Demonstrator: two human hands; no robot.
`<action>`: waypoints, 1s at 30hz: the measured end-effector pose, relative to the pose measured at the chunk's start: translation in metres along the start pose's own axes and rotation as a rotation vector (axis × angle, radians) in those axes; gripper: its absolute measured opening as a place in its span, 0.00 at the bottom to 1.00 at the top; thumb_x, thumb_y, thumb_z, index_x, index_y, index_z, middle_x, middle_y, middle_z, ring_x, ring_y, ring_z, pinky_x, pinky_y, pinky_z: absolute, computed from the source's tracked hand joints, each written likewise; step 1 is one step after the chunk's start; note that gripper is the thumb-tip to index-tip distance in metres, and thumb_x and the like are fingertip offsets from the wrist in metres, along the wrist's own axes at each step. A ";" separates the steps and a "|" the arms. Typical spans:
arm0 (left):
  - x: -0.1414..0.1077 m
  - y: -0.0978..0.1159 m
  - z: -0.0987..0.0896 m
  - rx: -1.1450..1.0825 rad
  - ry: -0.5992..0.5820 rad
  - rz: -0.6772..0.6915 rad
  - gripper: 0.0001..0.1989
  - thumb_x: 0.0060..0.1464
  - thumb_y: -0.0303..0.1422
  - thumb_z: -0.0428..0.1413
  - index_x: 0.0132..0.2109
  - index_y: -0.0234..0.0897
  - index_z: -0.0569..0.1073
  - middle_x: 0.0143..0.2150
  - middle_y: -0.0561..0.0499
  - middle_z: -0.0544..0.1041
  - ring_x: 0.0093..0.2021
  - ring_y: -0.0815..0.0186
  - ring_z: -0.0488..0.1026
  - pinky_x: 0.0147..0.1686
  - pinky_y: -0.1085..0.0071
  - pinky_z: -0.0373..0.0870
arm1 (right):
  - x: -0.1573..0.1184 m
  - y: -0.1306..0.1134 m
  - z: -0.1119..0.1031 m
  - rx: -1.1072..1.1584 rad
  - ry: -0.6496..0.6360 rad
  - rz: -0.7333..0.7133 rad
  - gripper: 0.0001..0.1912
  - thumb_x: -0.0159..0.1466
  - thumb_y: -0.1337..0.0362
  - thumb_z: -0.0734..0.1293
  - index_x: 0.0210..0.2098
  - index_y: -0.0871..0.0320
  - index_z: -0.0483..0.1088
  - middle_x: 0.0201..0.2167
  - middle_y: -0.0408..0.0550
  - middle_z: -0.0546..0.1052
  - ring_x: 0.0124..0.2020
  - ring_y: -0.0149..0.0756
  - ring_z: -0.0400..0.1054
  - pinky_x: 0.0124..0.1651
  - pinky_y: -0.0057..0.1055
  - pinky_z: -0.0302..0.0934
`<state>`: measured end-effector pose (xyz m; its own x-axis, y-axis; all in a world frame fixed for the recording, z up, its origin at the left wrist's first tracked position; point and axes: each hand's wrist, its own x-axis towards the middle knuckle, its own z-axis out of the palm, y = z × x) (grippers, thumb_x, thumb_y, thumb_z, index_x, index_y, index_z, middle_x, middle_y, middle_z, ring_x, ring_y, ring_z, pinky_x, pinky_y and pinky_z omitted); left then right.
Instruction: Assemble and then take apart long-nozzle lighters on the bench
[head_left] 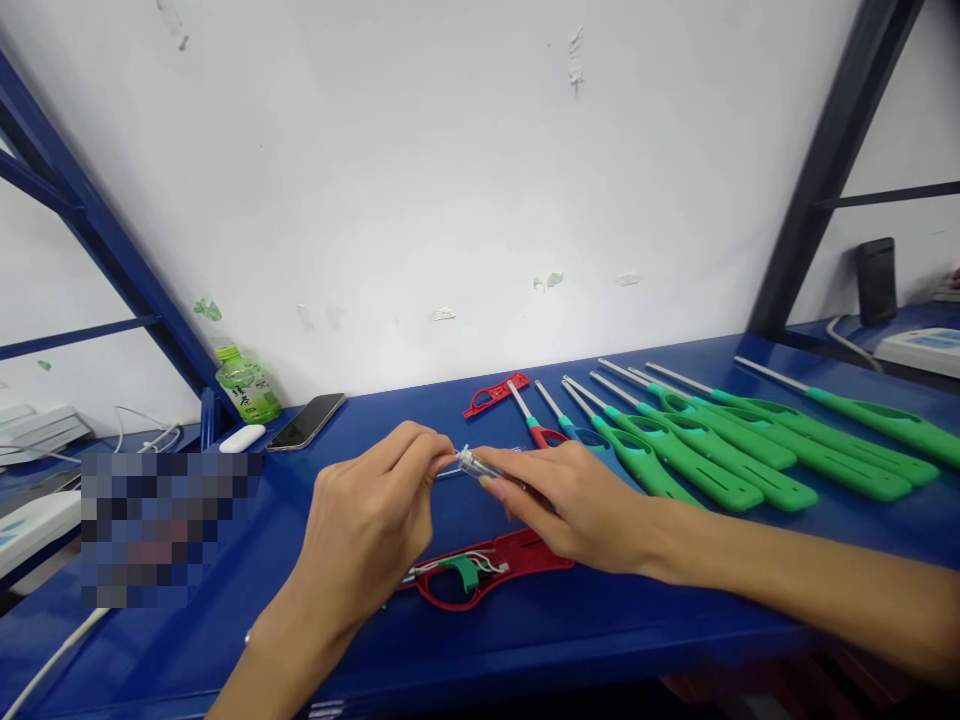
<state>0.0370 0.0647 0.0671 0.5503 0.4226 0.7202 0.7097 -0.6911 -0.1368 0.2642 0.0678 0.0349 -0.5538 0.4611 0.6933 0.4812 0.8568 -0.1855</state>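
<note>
My right hand (pixel 577 500) pinches a small clear lighter fuel tank (pixel 471 462) between thumb and fingers, valve end pointing left. At that end, the fingertips of my left hand (pixel 379 495) are closed together on something too small to make out, perhaps the valve's tip. Below both hands lies an opened red lighter half-shell (pixel 517 560), with a green trigger (pixel 466 572) and white wires inside it. Part of this shell is hidden behind my hands. Farther back rests the other red half-shell (pixel 496 395).
Several long-necked green lighters (pixel 720 470) lie side by side on the right of the blue table (pixel 600 640). A green drink bottle (pixel 247 385), a white mouse-shaped case (pixel 242 438) and a phone (pixel 307 422) are at back left. A white cable (pixel 60 655) runs along the left.
</note>
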 end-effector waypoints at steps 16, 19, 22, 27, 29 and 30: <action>-0.004 0.010 -0.003 0.149 0.077 0.016 0.12 0.65 0.17 0.52 0.42 0.40 0.73 0.36 0.58 0.82 0.28 0.69 0.76 0.29 0.70 0.65 | -0.005 0.001 0.005 -0.056 -0.060 -0.054 0.25 0.82 0.57 0.50 0.58 0.66 0.71 0.32 0.51 0.82 0.27 0.34 0.72 0.31 0.31 0.61; -0.003 0.011 -0.005 0.115 0.077 0.003 0.10 0.67 0.20 0.53 0.40 0.40 0.73 0.34 0.58 0.81 0.27 0.69 0.76 0.28 0.69 0.64 | -0.005 0.000 0.004 -0.017 -0.084 -0.036 0.26 0.82 0.56 0.49 0.56 0.66 0.72 0.29 0.49 0.81 0.26 0.34 0.70 0.31 0.32 0.60; -0.002 0.013 -0.008 0.059 0.037 -0.026 0.10 0.69 0.23 0.53 0.40 0.40 0.75 0.33 0.57 0.80 0.28 0.69 0.77 0.30 0.70 0.67 | -0.005 0.000 0.003 0.036 -0.119 0.004 0.25 0.81 0.56 0.50 0.53 0.65 0.73 0.27 0.46 0.79 0.24 0.34 0.66 0.30 0.32 0.58; 0.003 0.010 -0.012 -0.080 -0.004 -0.113 0.09 0.70 0.28 0.55 0.41 0.41 0.78 0.36 0.57 0.82 0.31 0.69 0.78 0.34 0.71 0.70 | 0.000 -0.004 -0.006 0.163 -0.193 0.143 0.15 0.80 0.59 0.56 0.55 0.59 0.70 0.30 0.42 0.79 0.27 0.32 0.70 0.32 0.30 0.58; 0.005 0.006 -0.014 -0.128 0.022 -0.136 0.07 0.69 0.28 0.57 0.42 0.42 0.79 0.37 0.58 0.83 0.34 0.70 0.80 0.35 0.73 0.71 | 0.003 -0.005 -0.010 0.229 -0.226 0.272 0.12 0.80 0.60 0.56 0.56 0.57 0.67 0.30 0.40 0.78 0.28 0.31 0.70 0.31 0.29 0.57; 0.005 0.004 -0.014 -0.139 0.040 -0.141 0.06 0.69 0.28 0.58 0.42 0.42 0.80 0.38 0.58 0.84 0.35 0.70 0.81 0.37 0.74 0.72 | 0.004 -0.004 -0.011 0.250 -0.238 0.329 0.12 0.79 0.61 0.56 0.56 0.57 0.65 0.30 0.40 0.77 0.27 0.32 0.69 0.30 0.29 0.57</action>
<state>0.0362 0.0553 0.0796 0.4301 0.4988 0.7525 0.7091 -0.7025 0.0604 0.2676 0.0632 0.0459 -0.5540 0.7323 0.3959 0.4948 0.6722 -0.5508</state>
